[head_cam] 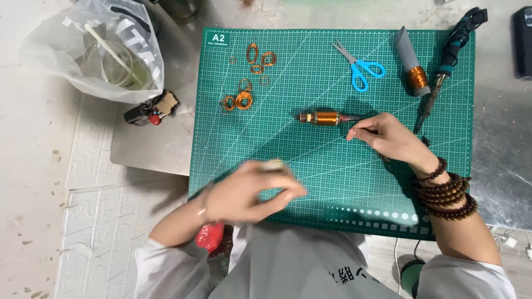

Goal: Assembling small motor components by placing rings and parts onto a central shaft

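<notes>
Copper-wound armature [324, 117], mid green cutting mat [332, 166]: right hand [390, 138] pinches its shaft end, best kept steady; left hand [249, 191] nearer, blurred, grip unclear.

Cutting mat [332, 182]: dark green, ruled with a fine pale grid and white diagonals, with a row of white dots and squares along the near edge. Scissors [361, 67]: bright blue handles, silver blades. Wire loops [244, 99]: coppery orange. Motor rotor [324, 117]: copper-orange winding, pinkish shaft end. Grey tube [409, 55] carried a copper band. Bead bracelets [448, 191]: dark brown. Plastic bag [105, 52]: translucent white.
</notes>
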